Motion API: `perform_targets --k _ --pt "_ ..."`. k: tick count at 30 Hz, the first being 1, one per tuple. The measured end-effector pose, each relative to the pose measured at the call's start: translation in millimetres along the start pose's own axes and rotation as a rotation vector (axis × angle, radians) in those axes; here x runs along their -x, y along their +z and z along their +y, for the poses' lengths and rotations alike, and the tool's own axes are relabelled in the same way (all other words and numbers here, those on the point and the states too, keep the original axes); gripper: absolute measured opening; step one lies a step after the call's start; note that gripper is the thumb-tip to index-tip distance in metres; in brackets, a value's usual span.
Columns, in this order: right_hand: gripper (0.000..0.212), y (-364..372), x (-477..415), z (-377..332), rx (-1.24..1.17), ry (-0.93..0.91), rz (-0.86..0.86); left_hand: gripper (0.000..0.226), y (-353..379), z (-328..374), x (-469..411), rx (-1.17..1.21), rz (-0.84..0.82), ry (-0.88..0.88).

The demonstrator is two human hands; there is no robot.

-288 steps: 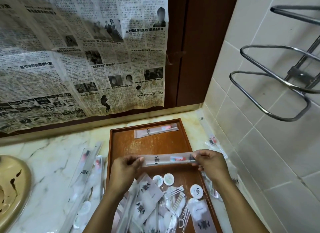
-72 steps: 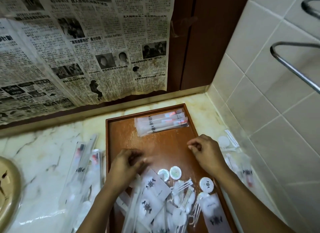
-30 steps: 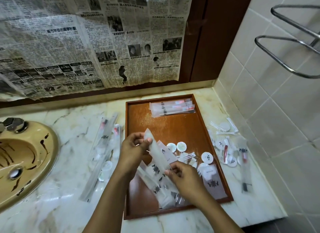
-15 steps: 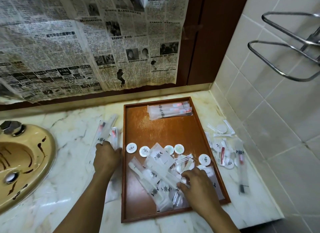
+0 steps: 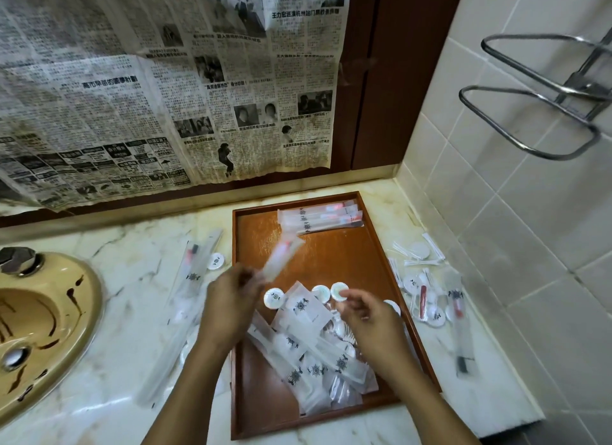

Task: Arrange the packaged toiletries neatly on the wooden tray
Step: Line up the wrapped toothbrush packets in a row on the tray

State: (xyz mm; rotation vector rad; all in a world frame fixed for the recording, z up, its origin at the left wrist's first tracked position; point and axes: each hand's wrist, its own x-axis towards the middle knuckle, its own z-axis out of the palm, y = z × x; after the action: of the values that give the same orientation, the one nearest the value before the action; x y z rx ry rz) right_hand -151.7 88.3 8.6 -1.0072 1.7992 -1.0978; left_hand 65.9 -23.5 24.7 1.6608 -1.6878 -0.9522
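Note:
A wooden tray [image 5: 344,256] lies on the marble counter. Several long toothbrush packets [image 5: 319,216] are stacked across its far end. A loose pile of sachets [image 5: 308,342] and round white discs [image 5: 274,298] covers its near half. My left hand [image 5: 231,299] pinches one long clear toothbrush packet [image 5: 281,257], blurred and tilted up to the right above the tray. My right hand [image 5: 367,315] hovers over the pile with fingers loosely curled and nothing in them.
More long packets [image 5: 190,279] and a disc [image 5: 216,261] lie on the counter left of the tray. Small packets and discs [image 5: 427,292] are scattered to its right by the tiled wall. A yellow sink [image 5: 43,325] is at left; a metal rack [image 5: 543,93] juts out upper right.
My left hand came off the counter's left pile with a long packet and now holds it above the tray. My right hand lifted off the pile of sachets.

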Motion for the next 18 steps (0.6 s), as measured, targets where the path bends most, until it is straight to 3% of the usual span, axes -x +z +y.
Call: perform_targets --k 4,7,12,18 --pt "0.027 -4.3 -21.4 -43.0 -0.384 0.098 -0.072 0.026 12.5 35.9 8.8 0.017 -0.273 0.153" --pt "0.016 -13.2 -38.5 -52.3 -0.381 0.084 -0.010 0.031 14.8 48.4 10.3 0.048 -0.359 0.208" --pt "0.006 -37.3 -50.3 -46.4 -0.431 0.075 0.111 0.026 9.7 44.4 4.2 0.075 -0.313 0.113" --pt "0.014 -57.0 -52.5 -31.7 -0.558 0.152 0.175 0.018 4.9 47.7 -3.8 0.396 -0.301 -0.039"
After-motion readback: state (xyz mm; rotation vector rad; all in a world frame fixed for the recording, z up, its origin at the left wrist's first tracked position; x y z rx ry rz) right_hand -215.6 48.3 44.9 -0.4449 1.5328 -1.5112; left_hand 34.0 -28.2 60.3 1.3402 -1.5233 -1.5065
